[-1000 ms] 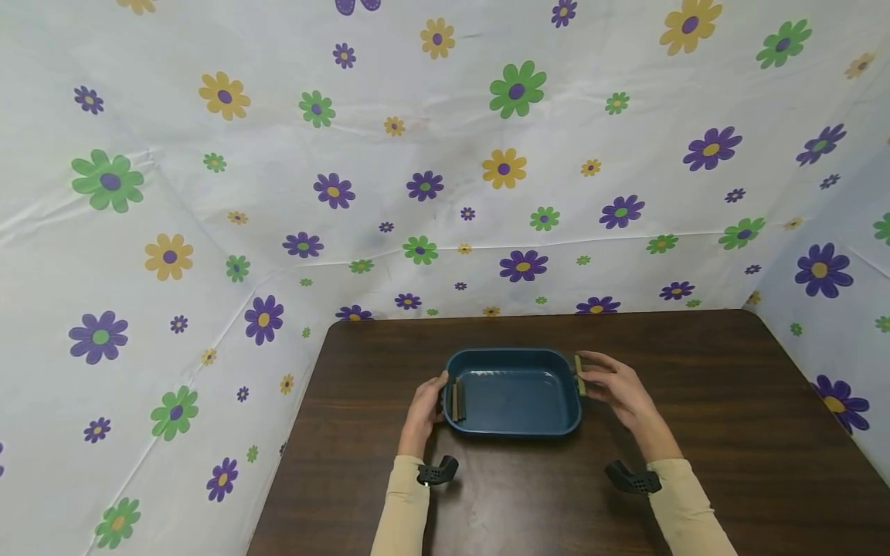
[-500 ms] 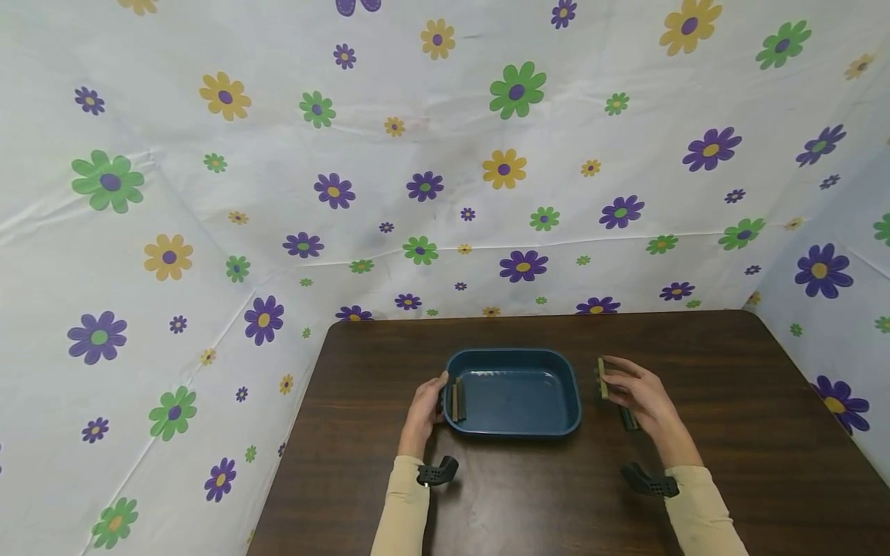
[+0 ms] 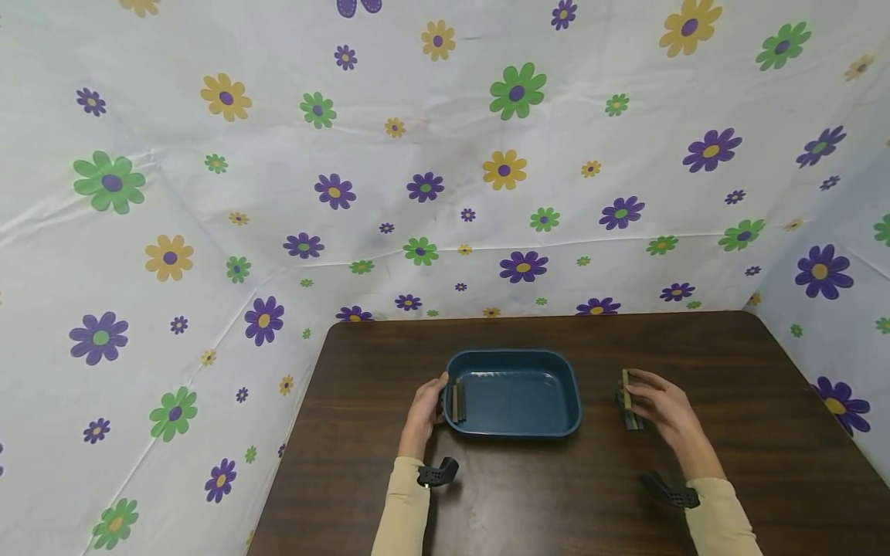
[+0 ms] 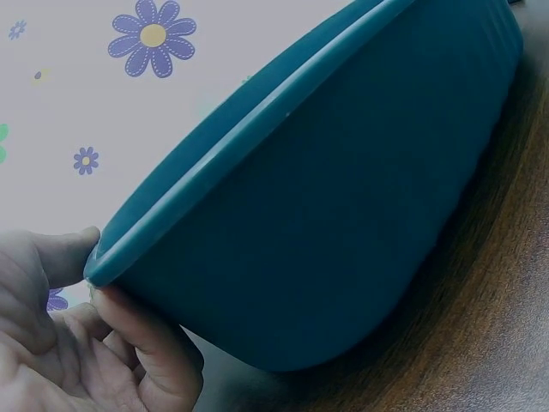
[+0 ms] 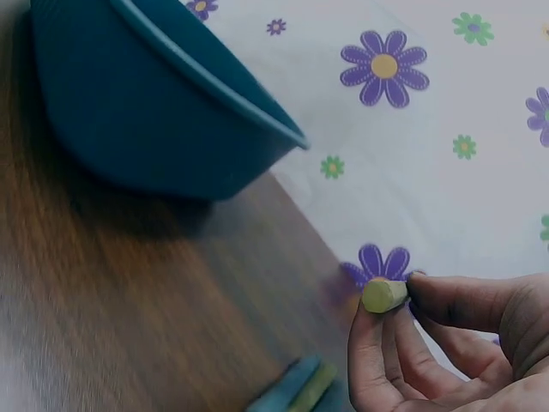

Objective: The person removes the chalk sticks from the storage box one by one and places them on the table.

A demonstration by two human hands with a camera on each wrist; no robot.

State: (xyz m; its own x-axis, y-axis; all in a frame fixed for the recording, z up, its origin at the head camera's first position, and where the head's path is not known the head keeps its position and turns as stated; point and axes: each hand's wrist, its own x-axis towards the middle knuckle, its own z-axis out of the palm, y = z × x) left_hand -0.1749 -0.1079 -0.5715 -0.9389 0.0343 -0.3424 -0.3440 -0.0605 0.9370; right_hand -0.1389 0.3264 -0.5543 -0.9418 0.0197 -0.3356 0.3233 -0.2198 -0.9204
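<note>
My left hand (image 3: 421, 409), just left of the lower middle of the head view, pinches the rim of a blue dish (image 3: 516, 405). In the left wrist view the thumb lies at the rim's upper edge and a bent finger bears under it, the gap between them closed on the wall.

My right hand (image 3: 665, 411), right of centre in the lower half of the head view, has its fingers bent and pinches one yellow-green stick (image 3: 626, 388) between thumb and fingertips. The right wrist view, lower right, shows the stick's rounded end facing the camera.

Near that hand, partly hidden by it and by the held stick, a small group of sticks (image 3: 632, 422) lies on the table, well apart from the dish. The right wrist view, bottom edge, shows bluish and green pieces there, blurred; I cannot tell their number.

The dish stands upright in the lower middle of the head view. Inside, against its left wall, brown sticks (image 3: 456, 403) lie side by side, running nearly up and down the frame.

Each wrist carries a black mount (image 3: 438, 472) beside a pale yellow sleeve (image 3: 403, 506). The dark wood-grained table (image 3: 528, 494) fills the lower frame; white cloth (image 3: 389, 166) printed with purple, green and yellow flowers covers the area behind and both sides.
</note>
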